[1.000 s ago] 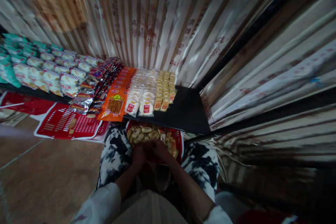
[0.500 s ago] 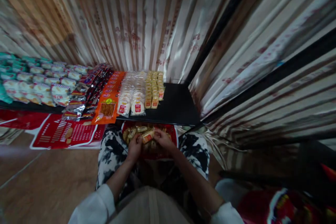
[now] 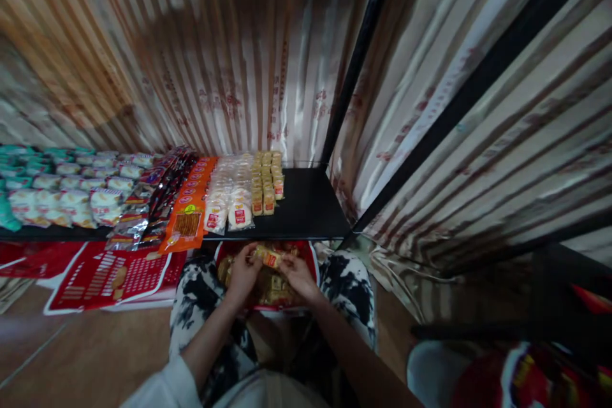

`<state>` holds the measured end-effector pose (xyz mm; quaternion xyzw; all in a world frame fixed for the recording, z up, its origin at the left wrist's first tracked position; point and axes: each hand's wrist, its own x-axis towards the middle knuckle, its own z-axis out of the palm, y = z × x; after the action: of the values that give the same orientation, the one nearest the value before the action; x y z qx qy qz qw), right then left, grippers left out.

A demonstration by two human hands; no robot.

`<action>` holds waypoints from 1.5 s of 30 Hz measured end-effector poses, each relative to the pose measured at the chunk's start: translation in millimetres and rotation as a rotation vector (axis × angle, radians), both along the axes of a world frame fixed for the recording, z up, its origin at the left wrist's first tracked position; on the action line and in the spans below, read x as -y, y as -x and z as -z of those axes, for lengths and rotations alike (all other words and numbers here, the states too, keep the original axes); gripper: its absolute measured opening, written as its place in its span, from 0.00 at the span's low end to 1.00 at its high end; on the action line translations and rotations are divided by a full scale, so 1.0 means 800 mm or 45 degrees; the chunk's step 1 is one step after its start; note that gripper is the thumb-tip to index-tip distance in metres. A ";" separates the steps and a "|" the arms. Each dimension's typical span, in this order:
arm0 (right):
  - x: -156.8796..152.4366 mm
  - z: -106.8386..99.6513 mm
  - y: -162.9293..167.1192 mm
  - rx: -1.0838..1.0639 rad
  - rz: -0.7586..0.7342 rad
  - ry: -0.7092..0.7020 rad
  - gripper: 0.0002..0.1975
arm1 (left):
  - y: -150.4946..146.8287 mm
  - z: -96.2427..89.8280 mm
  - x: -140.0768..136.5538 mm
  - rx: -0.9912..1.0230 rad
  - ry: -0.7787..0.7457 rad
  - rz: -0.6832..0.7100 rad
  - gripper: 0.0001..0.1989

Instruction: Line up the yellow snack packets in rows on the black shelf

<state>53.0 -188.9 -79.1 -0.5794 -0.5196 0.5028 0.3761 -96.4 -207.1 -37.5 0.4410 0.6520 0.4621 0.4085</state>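
Between my knees stands a red tub (image 3: 316, 268) with a pale rim, holding many small yellow-wrapped snacks (image 3: 275, 287). Above it, a small wrapped snack pack (image 3: 268, 257) with a red label is stretched between my two hands. My left hand (image 3: 245, 271) is closed on its left end, and my right hand (image 3: 297, 275) pinches the right end. On the black shelf (image 3: 310, 204) just beyond are rows of matching yellow packs (image 3: 264, 194). Beside those rows stand clear packs of round white biscuits (image 3: 239, 209).
Further left on the shelf are an orange snack bag (image 3: 187, 220), dark shiny packets (image 3: 162, 194), and white and green packets (image 3: 71, 201). A red printed box (image 3: 108, 277) sits below. Black posts (image 3: 358, 64) rise before the striped curtain (image 3: 229, 76). Red bags (image 3: 482, 382) lie at lower right.
The view has tilted and turned, so the shelf sits lower and further left in the picture. Both hands still hold the snack pack, now with its label turned more toward me.
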 end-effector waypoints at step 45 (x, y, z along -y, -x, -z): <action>-0.229 -0.034 -0.002 0.438 0.272 -0.596 0.14 | -0.079 0.020 -0.148 -0.281 -0.215 0.116 0.25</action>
<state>54.4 -5.3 -51.9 -0.6049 -0.6135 0.2216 0.4568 -33.4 -88.7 -53.4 0.5512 0.6311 0.4449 0.3162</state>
